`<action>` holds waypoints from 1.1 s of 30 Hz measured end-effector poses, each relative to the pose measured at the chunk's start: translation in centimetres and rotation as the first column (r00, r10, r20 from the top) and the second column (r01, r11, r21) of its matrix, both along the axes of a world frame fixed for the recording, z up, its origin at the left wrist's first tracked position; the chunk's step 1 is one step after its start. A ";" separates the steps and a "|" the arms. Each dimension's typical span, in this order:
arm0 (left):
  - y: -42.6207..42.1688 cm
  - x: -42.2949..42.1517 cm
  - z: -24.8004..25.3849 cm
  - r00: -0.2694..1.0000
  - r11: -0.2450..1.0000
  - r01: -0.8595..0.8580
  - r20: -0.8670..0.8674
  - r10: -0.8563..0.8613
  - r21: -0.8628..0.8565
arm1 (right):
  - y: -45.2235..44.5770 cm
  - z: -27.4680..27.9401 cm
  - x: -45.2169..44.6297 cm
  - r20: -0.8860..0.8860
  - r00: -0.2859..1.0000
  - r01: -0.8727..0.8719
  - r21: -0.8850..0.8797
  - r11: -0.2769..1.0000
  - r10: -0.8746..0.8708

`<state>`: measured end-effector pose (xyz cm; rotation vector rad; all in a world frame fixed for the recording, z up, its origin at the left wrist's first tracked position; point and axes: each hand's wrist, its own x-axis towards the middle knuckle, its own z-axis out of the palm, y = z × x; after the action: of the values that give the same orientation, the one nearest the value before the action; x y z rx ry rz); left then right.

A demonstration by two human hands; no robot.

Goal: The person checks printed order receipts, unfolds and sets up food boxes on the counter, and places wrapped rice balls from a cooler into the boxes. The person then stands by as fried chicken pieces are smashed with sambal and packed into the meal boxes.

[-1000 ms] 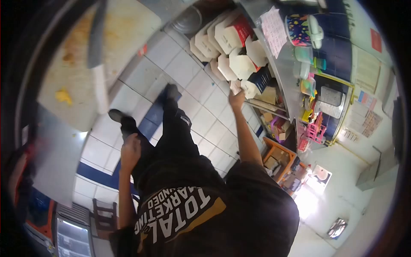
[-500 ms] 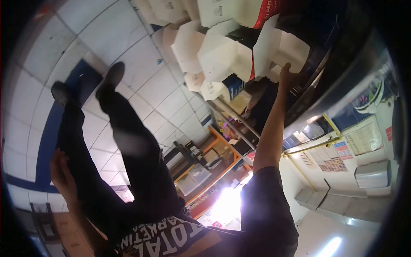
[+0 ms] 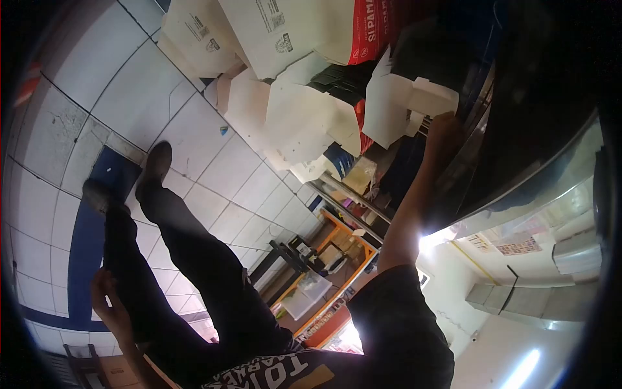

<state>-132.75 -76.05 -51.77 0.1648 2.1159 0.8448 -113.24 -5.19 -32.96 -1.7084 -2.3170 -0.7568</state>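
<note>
At the upper right, my right hand (image 3: 446,131) is closed at the lower edge of an open white cardboard food box (image 3: 389,107). Its fingers are dim and partly hidden. More open white boxes (image 3: 301,123) sit beside it with their flaps spread, and dark folded pieces show among them. One large box with a red printed side (image 3: 372,32) is above these. My left hand (image 3: 110,301) hangs beside my left leg, holding nothing, with its fingers loosely curled and apart.
A dark, curved-looking surface (image 3: 525,129) borders my right arm. Metal rails (image 3: 353,194) run below the boxes. Farther off stands an orange-framed shelf (image 3: 353,227) with a clear plastic tub (image 3: 304,295). White floor tiles (image 3: 201,136) with a blue band (image 3: 94,240) lie under my feet.
My view has shifted, so the boxes look larger and lie farther left. My right hand has stayed at the box, its thumb now less visible. My left hand still hangs by my leg.
</note>
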 end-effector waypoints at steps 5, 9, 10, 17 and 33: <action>0.4 -0.8 -0.8 0.999 1.000 0.008 0.040 -0.008 0.004 | -1.2 1.2 0.7 -0.017 0.999 -0.049 0.017 0.999 0.050; 0.9 -0.7 -1.2 0.998 0.999 0.014 0.060 -0.017 0.039 | 0.7 1.2 -0.5 -0.030 0.997 -0.071 0.028 0.997 0.072; 1.0 -0.8 -1.3 0.998 0.999 0.014 0.058 -0.016 0.035 | 1.1 1.1 -0.8 -0.037 0.996 -0.079 0.035 0.996 0.080; 0.3 -2.6 -2.1 1.000 1.000 0.003 0.024 -0.003 0.022 | 2.1 -0.4 -1.9 -0.071 0.987 -0.140 0.076 0.987 0.145; 31.8 -4.9 -2.1 0.488 0.665 -0.436 0.780 -0.391 0.606 | -22.0 4.2 2.4 -0.071 0.861 -0.501 -0.286 0.817 0.503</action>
<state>-137.70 -44.30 -53.91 0.0826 0.6508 1.4186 -110.80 -27.17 -28.76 -1.0683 -2.8143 -0.3233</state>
